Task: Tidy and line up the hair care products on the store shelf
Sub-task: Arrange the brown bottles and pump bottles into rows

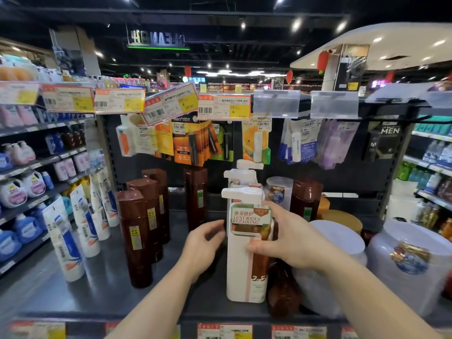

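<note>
Your right hand grips the tall white pump bottle at the dark shelf front; your left hand hovers loosely curled, empty. Square it with the 2 pump bottles behind.

glossy white plastic pump bottle, matt dark shelf

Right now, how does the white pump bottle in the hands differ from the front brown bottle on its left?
The white pump bottle has a pump head; the brown bottle has a flat brown cap. The white one is wider, with a large front label; the brown one is slimmer, with a small yellow sticker. The right hand grips the white one; nothing touches the brown one. Both stand upright.
</note>
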Motion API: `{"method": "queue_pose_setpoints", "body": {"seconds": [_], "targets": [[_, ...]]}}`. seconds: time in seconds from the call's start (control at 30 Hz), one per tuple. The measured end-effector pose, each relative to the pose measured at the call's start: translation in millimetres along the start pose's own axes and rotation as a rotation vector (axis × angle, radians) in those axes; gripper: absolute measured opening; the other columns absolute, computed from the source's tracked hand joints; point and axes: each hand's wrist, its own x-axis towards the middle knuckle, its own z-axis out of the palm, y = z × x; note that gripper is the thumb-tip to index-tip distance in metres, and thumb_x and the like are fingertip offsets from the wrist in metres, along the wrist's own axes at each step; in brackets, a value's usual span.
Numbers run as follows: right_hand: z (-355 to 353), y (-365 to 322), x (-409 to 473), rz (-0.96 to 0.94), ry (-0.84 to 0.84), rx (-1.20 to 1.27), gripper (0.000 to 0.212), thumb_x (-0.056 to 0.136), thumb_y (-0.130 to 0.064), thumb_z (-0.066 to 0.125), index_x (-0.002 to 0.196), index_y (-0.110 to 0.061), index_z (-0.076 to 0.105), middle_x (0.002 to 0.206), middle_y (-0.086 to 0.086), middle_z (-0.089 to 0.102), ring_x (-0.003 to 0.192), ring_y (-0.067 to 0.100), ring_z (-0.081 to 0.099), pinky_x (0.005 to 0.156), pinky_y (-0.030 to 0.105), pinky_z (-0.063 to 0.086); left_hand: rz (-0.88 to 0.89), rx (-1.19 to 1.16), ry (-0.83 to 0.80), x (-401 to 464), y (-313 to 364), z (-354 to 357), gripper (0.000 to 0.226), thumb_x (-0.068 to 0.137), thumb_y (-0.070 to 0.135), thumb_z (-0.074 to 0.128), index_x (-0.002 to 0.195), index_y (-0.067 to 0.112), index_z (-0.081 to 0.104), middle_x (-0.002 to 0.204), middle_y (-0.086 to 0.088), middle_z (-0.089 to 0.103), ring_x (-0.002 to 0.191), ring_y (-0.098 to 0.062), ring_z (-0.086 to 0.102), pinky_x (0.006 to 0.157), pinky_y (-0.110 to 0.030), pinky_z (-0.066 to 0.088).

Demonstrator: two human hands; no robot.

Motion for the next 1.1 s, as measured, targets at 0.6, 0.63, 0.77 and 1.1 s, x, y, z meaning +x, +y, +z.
{"method": "queue_pose_setpoints", "body": {"seconds": [0.6, 0.63, 0.77, 1.1], "targets": [[25, 22, -76, 0.137, 0.170, 0.168, 0.077, 0.076, -0.022, 0.078, 0.133, -0.045, 0.033, 0.121, -0.022, 0.046, 0.117, 0.000, 0.048, 0.100, 0.018, 0.041, 0.074, -0.130, 0.375, -66, 16, 9, 0.023, 0.080, 0.030, 0.076, 0.094, 0.041, 0.062, 0.095, 0.015, 0.068, 0.086, 0.008, 0.063, 0.076, -0.024, 0.051], [26, 24, -79, 0.138, 0.182, 0.148, 0.076, 0.076, -0.024, 0.079, 0.133, -0.046, 0.033, 0.120, -0.024, 0.046, 0.116, -0.002, 0.048, 0.099, 0.016, 0.040, 0.086, -0.136, 0.376, -72, 20, 10, 0.022, 0.079, 0.031, 0.076, 0.093, 0.041, 0.062, 0.092, 0.016, 0.068, 0.086, 0.006, 0.063, 0.075, -0.022, 0.051], [37, 36, -93, 0.149, 0.224, 0.015, 0.072, 0.075, -0.032, 0.077, 0.135, -0.044, 0.038, 0.125, -0.027, 0.046, 0.118, -0.005, 0.046, 0.100, 0.015, 0.037, 0.176, -0.133, 0.343, -98, 31, 16, 0.030, 0.077, 0.025, 0.078, 0.090, 0.047, 0.062, 0.086, 0.018, 0.066, 0.075, 0.001, 0.063, 0.064, -0.011, 0.049], [59, 54, -96, 0.027, 0.218, -0.327, 0.075, 0.072, -0.050, 0.070, 0.139, -0.042, 0.037, 0.139, -0.023, 0.042, 0.126, 0.002, 0.038, 0.105, 0.020, 0.030, 0.177, -0.151, -0.023, -118, 32, 38, 0.057, 0.086, 0.002, 0.069, 0.104, 0.056, 0.067, 0.103, 0.013, 0.074, 0.101, -0.004, 0.068, 0.083, -0.017, 0.052]]}}
